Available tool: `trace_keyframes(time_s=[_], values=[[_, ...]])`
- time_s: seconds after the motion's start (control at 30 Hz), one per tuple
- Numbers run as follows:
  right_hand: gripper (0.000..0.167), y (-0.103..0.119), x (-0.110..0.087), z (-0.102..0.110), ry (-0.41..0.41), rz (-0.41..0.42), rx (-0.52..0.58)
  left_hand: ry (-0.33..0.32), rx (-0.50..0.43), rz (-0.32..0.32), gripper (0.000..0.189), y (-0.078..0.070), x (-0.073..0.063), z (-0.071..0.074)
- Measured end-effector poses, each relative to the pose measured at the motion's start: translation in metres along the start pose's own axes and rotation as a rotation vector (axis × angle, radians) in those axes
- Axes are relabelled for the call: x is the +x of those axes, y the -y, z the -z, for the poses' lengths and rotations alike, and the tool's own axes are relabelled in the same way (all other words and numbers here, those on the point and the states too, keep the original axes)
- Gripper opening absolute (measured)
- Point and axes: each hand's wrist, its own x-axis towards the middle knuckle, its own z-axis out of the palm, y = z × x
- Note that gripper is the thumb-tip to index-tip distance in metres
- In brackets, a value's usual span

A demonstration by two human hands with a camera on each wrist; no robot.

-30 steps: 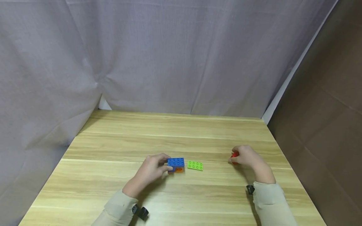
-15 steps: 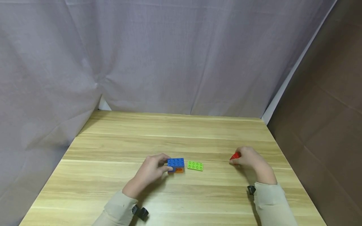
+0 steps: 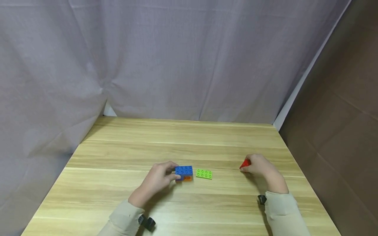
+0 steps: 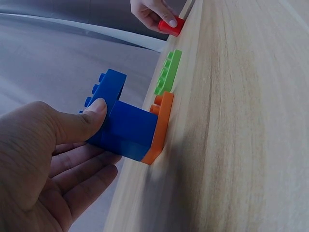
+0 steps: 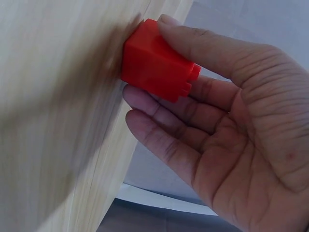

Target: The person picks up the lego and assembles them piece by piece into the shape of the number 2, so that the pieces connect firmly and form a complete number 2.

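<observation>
My left hand (image 3: 159, 177) grips a small stack of toy building bricks from its left side. In the left wrist view the thumb presses the upper blue brick (image 4: 112, 83), which sits on a smaller blue brick (image 4: 133, 126). Under them lies an orange plate (image 4: 163, 126), with a few studs bare, on the table. To the right, my right hand (image 3: 260, 165) pinches a red brick (image 5: 157, 65) between thumb and fingers. Its studs point toward the palm, and its far end is at the tabletop. Part of the red brick is hidden by the thumb.
A lime-green studded plate (image 3: 204, 174) lies flat just right of the stack, between the hands. The wooden table (image 3: 189, 137) has grey cloth (image 3: 165, 65) hanging behind it and a brown cloth (image 3: 339, 147) along the right side.
My right hand has shifted slightly right, and the red brick has turned in its fingers. My left hand and the stack stay in place.
</observation>
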Motion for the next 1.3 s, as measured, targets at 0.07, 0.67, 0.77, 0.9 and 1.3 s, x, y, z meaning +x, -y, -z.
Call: trace_keyframes(time_s=[0.07, 0.67, 0.77, 0.9, 1.3], values=[[0.028, 0.0006, -0.0003, 0.0001, -0.002, 0.002, 0.0, 0.0, -0.003, 0.004, 0.036, 0.0001, 0.0001, -0.0001], [0.027, 0.0031, -0.0018, 0.0005, -0.015, 0.007, 0.004, -0.003, 0.002, 0.002, 0.036, 0.0002, -0.0012, 0.0003], [0.025, 0.0034, -0.0014, 0.0006, -0.023, 0.017, 0.005, -0.004, 0.007, -0.002, 0.035, 0.0002, -0.001, 0.0001], [0.024, 0.0044, 0.0, 0.0008, -0.033, 0.013, 0.005, -0.004, 0.009, -0.002, 0.036, 0.0, -0.0004, 0.0004], [0.027, 0.0046, 0.0016, -0.0006, -0.074, 0.056, 0.009, -0.009, 0.015, -0.008, 0.037, 0.0015, -0.0002, -0.0009]])
